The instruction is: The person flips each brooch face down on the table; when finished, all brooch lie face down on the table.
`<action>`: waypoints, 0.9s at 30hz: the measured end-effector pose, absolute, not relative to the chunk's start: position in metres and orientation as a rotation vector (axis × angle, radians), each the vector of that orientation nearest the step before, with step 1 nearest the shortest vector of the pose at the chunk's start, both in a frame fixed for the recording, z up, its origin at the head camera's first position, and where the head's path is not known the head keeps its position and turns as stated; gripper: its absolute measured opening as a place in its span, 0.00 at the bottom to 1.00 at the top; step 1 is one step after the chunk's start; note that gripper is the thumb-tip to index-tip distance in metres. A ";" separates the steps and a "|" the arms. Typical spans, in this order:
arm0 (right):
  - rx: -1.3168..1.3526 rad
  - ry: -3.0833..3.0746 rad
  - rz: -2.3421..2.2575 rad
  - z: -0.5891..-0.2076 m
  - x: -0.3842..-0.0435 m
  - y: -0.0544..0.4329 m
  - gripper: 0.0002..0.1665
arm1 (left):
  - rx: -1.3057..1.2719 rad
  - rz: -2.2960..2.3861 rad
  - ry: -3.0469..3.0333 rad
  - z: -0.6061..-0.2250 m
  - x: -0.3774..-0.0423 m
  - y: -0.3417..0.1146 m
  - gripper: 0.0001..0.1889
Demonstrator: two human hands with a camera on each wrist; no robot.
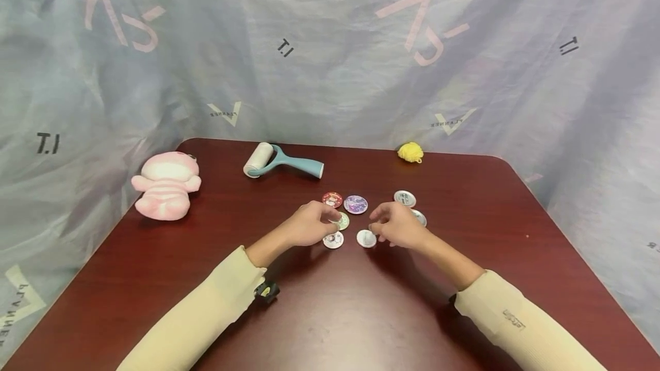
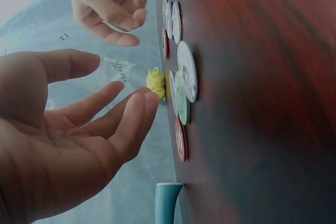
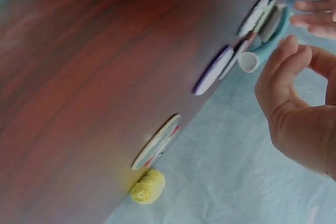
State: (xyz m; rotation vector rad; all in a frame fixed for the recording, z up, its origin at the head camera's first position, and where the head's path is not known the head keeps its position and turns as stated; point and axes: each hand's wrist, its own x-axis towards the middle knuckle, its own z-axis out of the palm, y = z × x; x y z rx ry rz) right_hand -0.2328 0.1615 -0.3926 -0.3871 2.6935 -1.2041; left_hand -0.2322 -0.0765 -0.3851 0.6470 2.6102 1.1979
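Several round button badges lie in the middle of the table. Over the left group hovers my left hand (image 1: 311,224), its fingers loosely bent and holding nothing; it partly covers a green badge (image 1: 342,221). Just below that is a white badge with a picture (image 1: 333,240); a red badge (image 1: 332,200) and a purple badge (image 1: 356,205) lie behind. My right hand (image 1: 401,225) is beside a plain whitish badge (image 1: 366,239), fingers curved. In the right wrist view no object shows between its thumb and fingers (image 3: 281,74). Another badge (image 1: 420,217) is partly hidden behind this hand, near a white lettered badge (image 1: 404,198).
A blue-handled lint roller (image 1: 296,163) lies at the back, left of centre. The pink plush toy (image 1: 167,186) is on the left edge. A yellow bundle of yarn (image 1: 410,152) sits at the back edge. Grey printed cloth (image 1: 330,44) hangs around the dark red table (image 1: 330,325).
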 end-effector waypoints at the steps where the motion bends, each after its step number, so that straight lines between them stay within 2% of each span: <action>1: -0.391 2.697 -1.218 -0.390 -0.232 0.161 0.14 | 0.641 1.194 2.610 -0.384 -0.233 -0.076 0.15; 6: -0.459 2.684 -1.261 -0.384 -0.230 0.153 0.14 | 0.574 1.198 2.610 -0.384 -0.232 -0.082 0.16; 13: -0.360 2.617 -1.285 -0.389 -0.228 0.145 0.13 | 0.510 1.205 2.593 -0.389 -0.227 -0.088 0.17; 27: -0.345 2.510 -1.197 -0.388 -0.231 0.121 0.16 | 0.413 1.167 2.556 -0.388 -0.225 -0.096 0.17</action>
